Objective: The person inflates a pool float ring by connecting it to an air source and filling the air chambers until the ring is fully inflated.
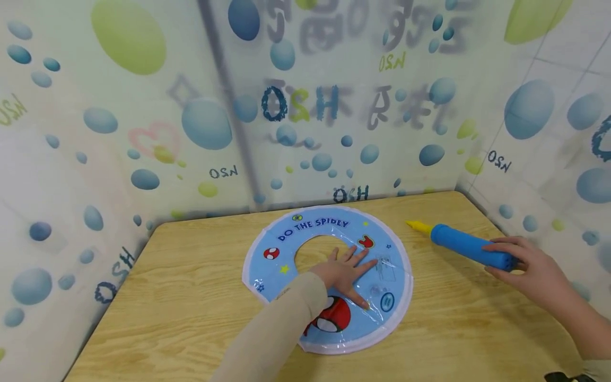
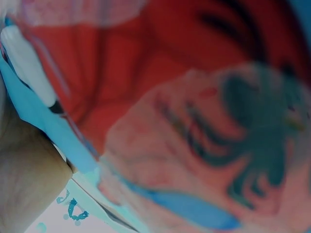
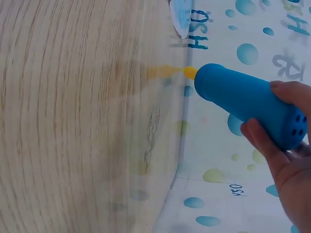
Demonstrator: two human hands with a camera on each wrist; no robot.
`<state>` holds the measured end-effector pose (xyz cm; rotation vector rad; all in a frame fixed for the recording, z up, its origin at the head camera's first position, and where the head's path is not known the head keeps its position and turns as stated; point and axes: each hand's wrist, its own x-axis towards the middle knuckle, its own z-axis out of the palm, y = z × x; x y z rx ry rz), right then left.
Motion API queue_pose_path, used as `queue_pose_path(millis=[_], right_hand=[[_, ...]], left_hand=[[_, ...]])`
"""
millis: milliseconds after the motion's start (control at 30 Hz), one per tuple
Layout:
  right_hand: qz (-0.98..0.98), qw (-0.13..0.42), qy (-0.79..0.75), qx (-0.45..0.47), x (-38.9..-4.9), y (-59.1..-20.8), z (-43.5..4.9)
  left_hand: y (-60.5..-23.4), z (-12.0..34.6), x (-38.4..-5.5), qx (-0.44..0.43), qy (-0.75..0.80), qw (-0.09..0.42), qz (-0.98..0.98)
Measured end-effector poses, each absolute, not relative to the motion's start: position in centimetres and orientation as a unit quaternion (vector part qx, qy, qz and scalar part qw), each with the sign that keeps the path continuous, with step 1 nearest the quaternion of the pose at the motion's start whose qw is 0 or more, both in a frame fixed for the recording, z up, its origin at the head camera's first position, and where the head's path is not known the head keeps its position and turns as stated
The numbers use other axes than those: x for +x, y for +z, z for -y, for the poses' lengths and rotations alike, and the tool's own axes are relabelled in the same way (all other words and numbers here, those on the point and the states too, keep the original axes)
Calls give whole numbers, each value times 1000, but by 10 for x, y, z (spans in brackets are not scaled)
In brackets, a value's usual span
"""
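A deflated swim ring (image 1: 398, 265), light blue with a pale edge, "DO THE SPIDEY" lettering and a red masked face, lies flat on the wooden table. My left hand (image 1: 346, 273) rests palm down on its right part, fingers spread, with fingertips near the centre hole. The left wrist view is filled by a blurred close-up of the ring's red print (image 2: 131, 63). At the right, my right hand (image 1: 530, 273) grips the rear end of a blue hand pump (image 1: 463, 245). Its yellow nozzle (image 1: 418, 227) points left toward the ring. In the right wrist view, thumb and fingers (image 3: 265, 141) wrap the pump's holed end.
The wooden table (image 1: 191, 292) reaches back to a translucent curtain (image 1: 305, 154) printed with blue and green bubbles. Similar bubble-patterned walls (image 1: 563, 159) stand close on the right and left. Bare tabletop lies left of the ring.
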<state>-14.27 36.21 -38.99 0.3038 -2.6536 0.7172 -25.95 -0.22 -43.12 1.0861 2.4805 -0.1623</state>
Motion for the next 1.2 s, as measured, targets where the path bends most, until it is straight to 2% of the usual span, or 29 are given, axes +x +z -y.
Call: queue_pose_path(millis=[133, 333, 800, 1200], right_hand=[[938, 203, 274, 59, -137, -387, -359], [935, 185, 303, 15, -132, -385, -356], [910, 234, 341, 33, -119, -374, -345], [888, 280, 356, 77, -116, -378, -334]], left_hand=[[-432, 3, -259, 393, -54, 212, -893], [-433, 5, -258, 390, -54, 210, -895], [-428, 9, -262, 402, -74, 187, -893], [-434, 13, -268, 390, -65, 206, -895]])
